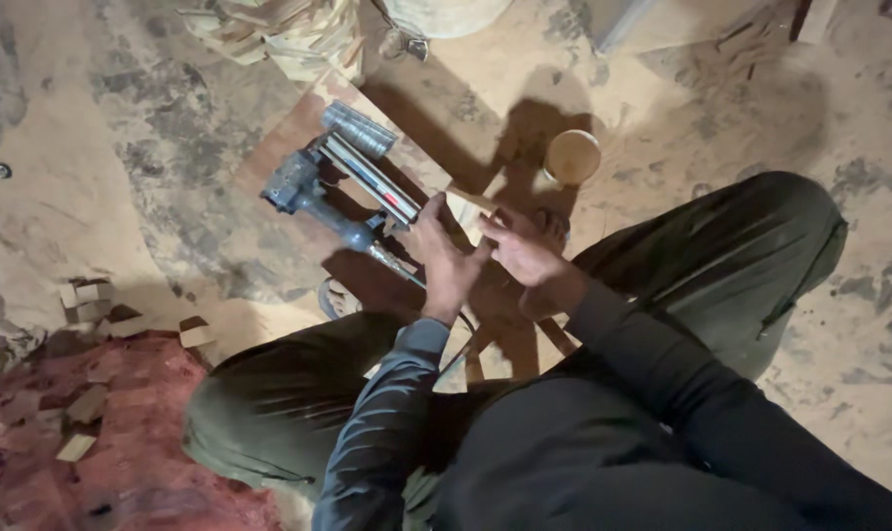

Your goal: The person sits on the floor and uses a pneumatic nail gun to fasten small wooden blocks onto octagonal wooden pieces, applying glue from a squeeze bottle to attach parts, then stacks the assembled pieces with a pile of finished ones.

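Note:
I squat on a dusty floor, knees apart. My left hand (444,258) and my right hand (522,248) meet in front of me, both closed on a small light wooden piece (469,205) that sticks up between the fingers. Just left of my left hand lies a blue-grey pneumatic nail gun (313,185) on a brown wooden board (298,133); its hose fitting (392,261) points toward my left hand. How the wooden piece is shaped below the fingers is hidden.
A round wooden cup or lid (572,156) stands beyond my right hand. A heap of wooden offcuts (279,29) sits at the top. Small wood blocks (87,300) lie scattered at left beside a reddish mat (92,442). Wooden slats (475,359) lie under my legs.

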